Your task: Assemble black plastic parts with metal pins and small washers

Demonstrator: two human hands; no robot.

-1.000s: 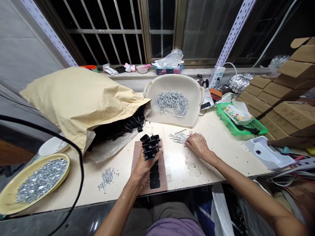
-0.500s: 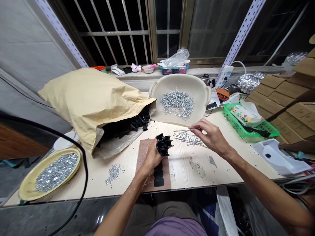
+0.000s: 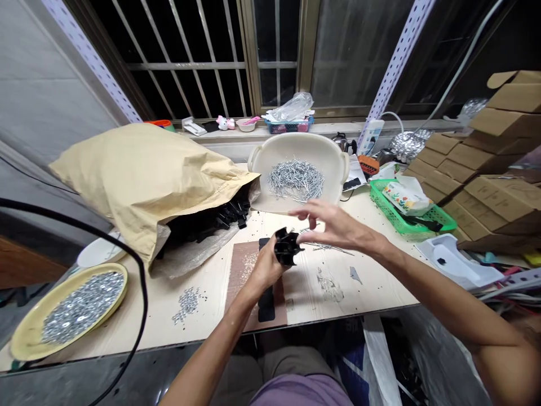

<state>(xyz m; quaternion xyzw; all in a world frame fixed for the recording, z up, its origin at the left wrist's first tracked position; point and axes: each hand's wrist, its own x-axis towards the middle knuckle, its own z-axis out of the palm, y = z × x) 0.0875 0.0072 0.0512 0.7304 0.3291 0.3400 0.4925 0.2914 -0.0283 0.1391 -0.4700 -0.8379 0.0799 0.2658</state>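
Observation:
My left hand point(image 3: 266, 269) is closed around a bundle of black plastic clips point(image 3: 287, 247), held above a brown mat point(image 3: 239, 282) with their curved ends facing right. Beside the clips is my right hand point(image 3: 338, 226), its fingers stretched out and apart, the thumb tip close to or touching them; nothing shows between the fingers. Under that hand, a small pile of long nails point(image 3: 333, 248) lies partly covered on the table. More nails point(image 3: 296, 179) fill the bottom of a white tub point(image 3: 338, 194). A flat black strip point(image 3: 266, 307) rests on the mat.
To the left, a tan sack point(image 3: 143, 175) spills black plastic pieces point(image 3: 232, 214). A yellow bowl point(image 3: 19, 338) holds metal washers point(image 3: 84, 307), with small metal bits point(image 3: 187, 304) loose nearby. On the right are a green basket point(image 3: 401, 225), a white plastic tray point(image 3: 460, 265) and stacked cardboard boxes point(image 3: 499, 208).
My right hand has moved left from the nail pile to the black clips, and its pinch on a nail has opened. My left hand still grips the clips. The view has shifted slightly.

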